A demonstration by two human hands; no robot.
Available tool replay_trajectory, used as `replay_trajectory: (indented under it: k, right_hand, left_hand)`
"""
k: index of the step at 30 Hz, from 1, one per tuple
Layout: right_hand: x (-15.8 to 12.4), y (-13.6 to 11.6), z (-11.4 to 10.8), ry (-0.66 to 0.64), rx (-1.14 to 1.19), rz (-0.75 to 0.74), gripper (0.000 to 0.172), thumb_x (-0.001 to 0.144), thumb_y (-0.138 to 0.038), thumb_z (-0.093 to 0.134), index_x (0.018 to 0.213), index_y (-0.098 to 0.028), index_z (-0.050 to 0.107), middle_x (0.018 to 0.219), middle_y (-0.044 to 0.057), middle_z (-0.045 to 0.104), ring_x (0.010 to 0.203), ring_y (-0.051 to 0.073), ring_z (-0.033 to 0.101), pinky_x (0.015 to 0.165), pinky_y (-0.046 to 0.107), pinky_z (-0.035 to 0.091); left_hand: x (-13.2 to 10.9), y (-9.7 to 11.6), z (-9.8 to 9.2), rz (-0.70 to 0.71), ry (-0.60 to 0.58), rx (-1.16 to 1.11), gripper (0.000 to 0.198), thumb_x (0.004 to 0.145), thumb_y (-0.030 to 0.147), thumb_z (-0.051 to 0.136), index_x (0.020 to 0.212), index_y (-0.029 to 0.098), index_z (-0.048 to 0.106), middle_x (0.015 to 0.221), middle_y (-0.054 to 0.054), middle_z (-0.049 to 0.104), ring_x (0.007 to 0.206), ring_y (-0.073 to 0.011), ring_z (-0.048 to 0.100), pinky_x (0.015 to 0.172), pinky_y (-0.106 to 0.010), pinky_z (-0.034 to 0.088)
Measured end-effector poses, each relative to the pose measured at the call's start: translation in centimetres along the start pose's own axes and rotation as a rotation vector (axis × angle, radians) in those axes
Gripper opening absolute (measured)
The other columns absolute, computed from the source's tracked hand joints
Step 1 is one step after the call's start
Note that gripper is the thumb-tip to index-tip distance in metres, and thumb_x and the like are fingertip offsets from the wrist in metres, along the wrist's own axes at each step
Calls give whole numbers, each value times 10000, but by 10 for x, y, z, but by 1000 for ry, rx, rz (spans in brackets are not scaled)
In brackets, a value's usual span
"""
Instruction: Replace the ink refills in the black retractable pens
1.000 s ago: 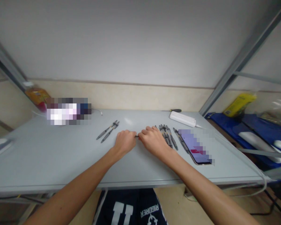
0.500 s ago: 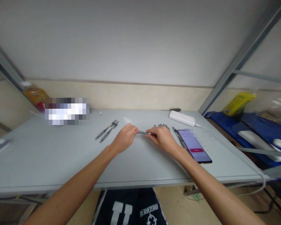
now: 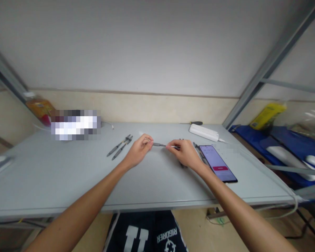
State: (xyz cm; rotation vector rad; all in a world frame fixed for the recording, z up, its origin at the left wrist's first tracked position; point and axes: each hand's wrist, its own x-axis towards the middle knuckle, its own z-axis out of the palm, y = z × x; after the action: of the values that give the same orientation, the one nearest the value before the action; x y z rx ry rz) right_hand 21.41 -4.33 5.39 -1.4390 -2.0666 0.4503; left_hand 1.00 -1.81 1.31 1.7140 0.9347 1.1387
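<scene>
Over the middle of the desk, a pen (image 3: 158,144) with a grey grip section is held level between my two hands. My left hand (image 3: 140,149) pinches its grey end at the left. From the right, my right hand (image 3: 184,153) closes on the thinner, shiny part, and its fingers cover that end. To the left of my left hand lie two grey pens (image 3: 118,148), side by side and slanted. More dark pen parts (image 3: 182,140) show beyond and under my right hand, mostly hidden by it.
A phone (image 3: 218,163) with a lit screen lies right of my right hand, with dark pen parts along its left edge. Behind stand a white power strip (image 3: 204,133) and a screwdriver (image 3: 196,123). A bottle (image 3: 40,106) and a pixelated object are at back left.
My right hand has shifted slightly right, and more of the pen shows between the hands. My left fingers have turned a little. The two pens on the left have not moved.
</scene>
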Motion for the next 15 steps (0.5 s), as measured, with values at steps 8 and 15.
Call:
replay_trajectory:
  k: [8, 15]
  right_hand:
    - [2, 0, 2, 142, 83, -27, 156, 709, -300, 665, 797, -176, 703, 759, 33, 690, 663, 143, 582, 629, 233, 401]
    - [1, 1, -1, -14, 178, 129, 473, 852, -480, 413, 632, -144, 663, 460, -9, 516, 438, 107, 441, 479, 228, 326]
  left_hand:
    - [5, -6, -7, -78, 38, -184, 265, 781, 411, 582, 794, 149, 548, 629, -3, 595, 564, -94, 492, 574, -228, 370]
    - [8, -7, -9, -124, 121, -336, 276, 717, 404, 652, 734, 153, 537, 563, 19, 562, 530, -83, 484, 556, -219, 358]
